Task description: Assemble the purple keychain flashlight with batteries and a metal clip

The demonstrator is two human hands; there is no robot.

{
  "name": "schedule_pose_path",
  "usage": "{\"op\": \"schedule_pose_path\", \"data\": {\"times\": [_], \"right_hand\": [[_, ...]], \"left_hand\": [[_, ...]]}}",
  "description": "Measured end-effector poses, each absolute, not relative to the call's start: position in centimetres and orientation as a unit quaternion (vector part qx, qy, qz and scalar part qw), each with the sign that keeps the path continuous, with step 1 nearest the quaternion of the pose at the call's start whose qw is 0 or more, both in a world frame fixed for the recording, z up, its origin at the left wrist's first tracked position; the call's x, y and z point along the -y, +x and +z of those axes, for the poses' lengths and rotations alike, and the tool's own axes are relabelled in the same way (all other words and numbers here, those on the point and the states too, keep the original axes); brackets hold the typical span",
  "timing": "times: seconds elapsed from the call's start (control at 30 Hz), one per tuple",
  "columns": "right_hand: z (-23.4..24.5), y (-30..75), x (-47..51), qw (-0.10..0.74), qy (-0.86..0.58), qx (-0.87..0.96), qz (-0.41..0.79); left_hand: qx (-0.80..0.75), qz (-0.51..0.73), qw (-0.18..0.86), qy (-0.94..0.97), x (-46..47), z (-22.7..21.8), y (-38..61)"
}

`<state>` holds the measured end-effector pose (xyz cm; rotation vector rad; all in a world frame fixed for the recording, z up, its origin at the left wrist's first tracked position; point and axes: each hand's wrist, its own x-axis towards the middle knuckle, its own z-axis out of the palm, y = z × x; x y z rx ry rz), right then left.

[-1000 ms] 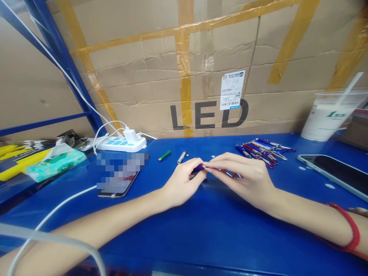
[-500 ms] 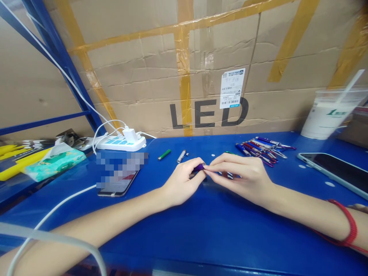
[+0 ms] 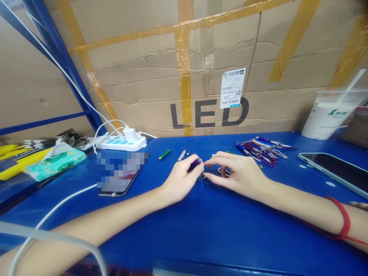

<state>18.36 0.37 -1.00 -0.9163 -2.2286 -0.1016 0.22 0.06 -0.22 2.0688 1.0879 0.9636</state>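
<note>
Near the middle of the blue table, my left hand (image 3: 179, 180) is closed around a small purple tube (image 3: 194, 165), gripped between thumb and fingers. Most of the tube is hidden by the hand. My right hand (image 3: 238, 170) is just to its right, thumb and forefinger apart, their tips close to the left fingertips. A tiny dark, shiny piece (image 3: 203, 176) shows by the right thumb tip; whether it is touched I cannot tell. Behind the right fingers is a metallic loop-like piece (image 3: 224, 172), partly covered. Beyond my left hand lie a silver tube (image 3: 181, 155) and a green tube (image 3: 164, 155).
Several blue, red and purple pen-like items (image 3: 261, 149) are piled at the back right. A phone (image 3: 336, 170) and a drink cup (image 3: 324, 115) are at right. At left are another phone (image 3: 122, 180), a power strip (image 3: 120, 143), a tissue pack (image 3: 56, 161) and a white cable (image 3: 54, 207).
My right thumb and forefinger have parted and come away from the purple tube's end, which they were pinching. My left hand still holds the tube, now turned slightly.
</note>
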Motion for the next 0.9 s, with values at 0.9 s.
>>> {"op": "schedule_pose_path", "data": {"times": [0.9], "right_hand": [[-1.0, 18.8, -2.0, 0.402, -0.441, 0.795, 0.109]], "left_hand": [[-0.476, 0.486, 0.305, 0.667, -0.9, -0.5, -0.3]]}}
